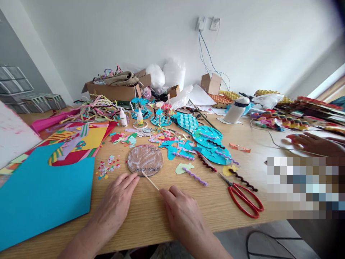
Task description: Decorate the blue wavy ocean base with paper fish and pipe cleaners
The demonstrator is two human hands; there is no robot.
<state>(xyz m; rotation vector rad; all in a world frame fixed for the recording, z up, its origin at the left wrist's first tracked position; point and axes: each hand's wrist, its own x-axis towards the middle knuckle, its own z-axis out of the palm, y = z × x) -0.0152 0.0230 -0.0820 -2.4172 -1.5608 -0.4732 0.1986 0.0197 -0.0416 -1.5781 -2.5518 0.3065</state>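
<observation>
- Left hand [121, 190]: laid palm down, fingers outstretched and close together, fingertips at the near edge of the cardboard disc.
- Right hand [183, 208]: pinching a thin pale stick [151, 181] between thumb and fingers.
- Cardboard disc [145, 158]: one, brown, dark lettering, whitish smears; lying flat on the bench [151, 219], just beyond the left hand's fingertips. Stick's far tip at its near edge.
- Paper scraps [107, 167]: small, multicoloured; beyond the left hand, left of the disc.
- Blue sheet [54, 194]: one, large; left of the left hand.
- Fish cut-out [182, 168]: one, pale green; beyond the right hand.
- Purple wavy strip [198, 178]: one end touching the fish cut-out; beyond the right hand.
- Scissors [244, 199]: one pair, red handles, blades slightly parted or closed, cannot tell; right of the right hand.
</observation>
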